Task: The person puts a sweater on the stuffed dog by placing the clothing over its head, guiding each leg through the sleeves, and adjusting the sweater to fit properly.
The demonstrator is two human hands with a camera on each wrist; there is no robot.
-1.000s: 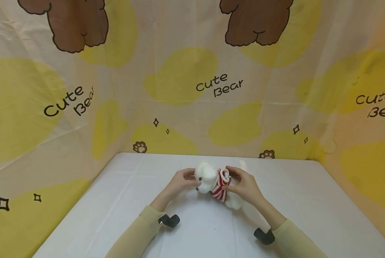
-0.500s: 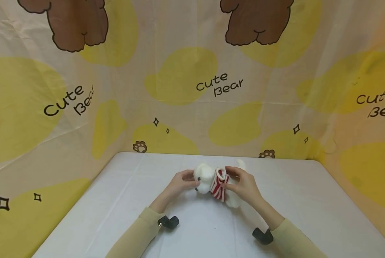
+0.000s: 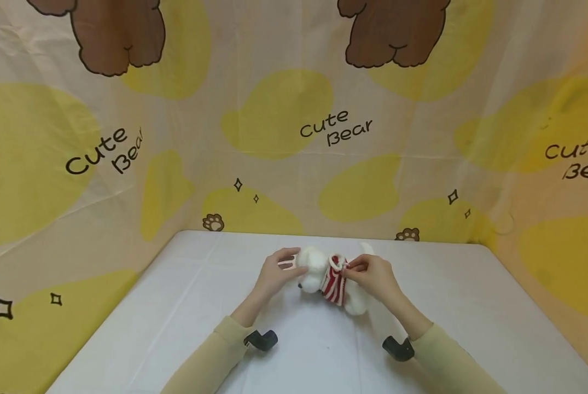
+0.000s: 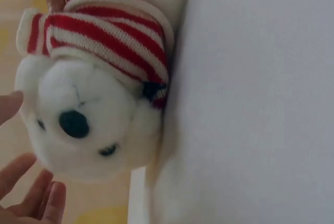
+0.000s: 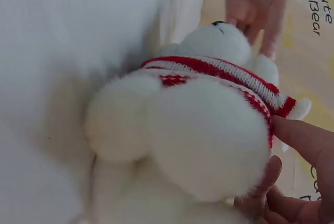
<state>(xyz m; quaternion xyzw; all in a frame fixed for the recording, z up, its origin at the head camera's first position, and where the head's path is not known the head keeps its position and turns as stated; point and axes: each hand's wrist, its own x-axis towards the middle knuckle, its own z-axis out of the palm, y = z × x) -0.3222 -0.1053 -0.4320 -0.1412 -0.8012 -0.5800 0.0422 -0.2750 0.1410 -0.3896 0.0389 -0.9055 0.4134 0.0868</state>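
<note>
A white plush bear (image 3: 312, 258) lies on its side on the table, its head toward my left hand. It wears a red-and-white striped knitted sweater (image 3: 332, 285). My left hand (image 3: 273, 274) is at the head, thumb near the side of it and the other fingers extended; the left wrist view shows the bear's dark nose (image 4: 74, 124) and these fingers (image 4: 35, 195) beside the head. With thumb and fingers close together, my right hand (image 3: 376, 274) pinches the sweater's upper edge. The bear's rounded white body (image 5: 209, 135) fills the right wrist view.
The white table (image 3: 323, 355) has a rounded back edge against a printed fabric backdrop (image 3: 274, 120), which also hangs at both sides. Black wrist devices (image 3: 263, 340) stick out from both sleeves.
My left fingers have straightened and shifted slightly up at the bear's head. My right fingers have drawn together at the sweater's edge. The bear has moved slightly left.
</note>
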